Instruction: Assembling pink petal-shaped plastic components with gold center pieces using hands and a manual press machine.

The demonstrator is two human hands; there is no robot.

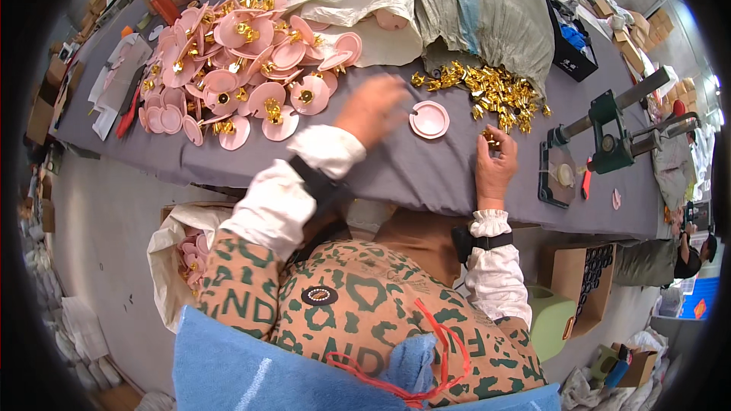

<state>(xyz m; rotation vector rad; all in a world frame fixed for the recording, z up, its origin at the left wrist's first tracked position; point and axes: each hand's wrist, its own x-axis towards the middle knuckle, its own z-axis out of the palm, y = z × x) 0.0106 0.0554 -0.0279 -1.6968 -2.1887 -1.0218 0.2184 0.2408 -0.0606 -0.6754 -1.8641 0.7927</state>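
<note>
My left hand (371,110) is smeared by motion above the table, between a heap of pink discs (244,30) and a single pink disc (429,120); whether it holds anything cannot be made out. That single disc lies flat with a small notch at its left edge. At the near side of a pile of shiny gold metal fittings (499,91), my right hand (496,171) has its fingertips closed on a gold fitting. Many discs in the left heap carry gold fittings at their middles.
A green hand press (609,129) stands on the table (365,171) at the right, with a red-handled tool (586,181) beside it. Large woven sacks (487,11) rise behind the gold pile. A black box (571,49) sits at the back right. Below the table is a white sack (171,247) with pink discs.
</note>
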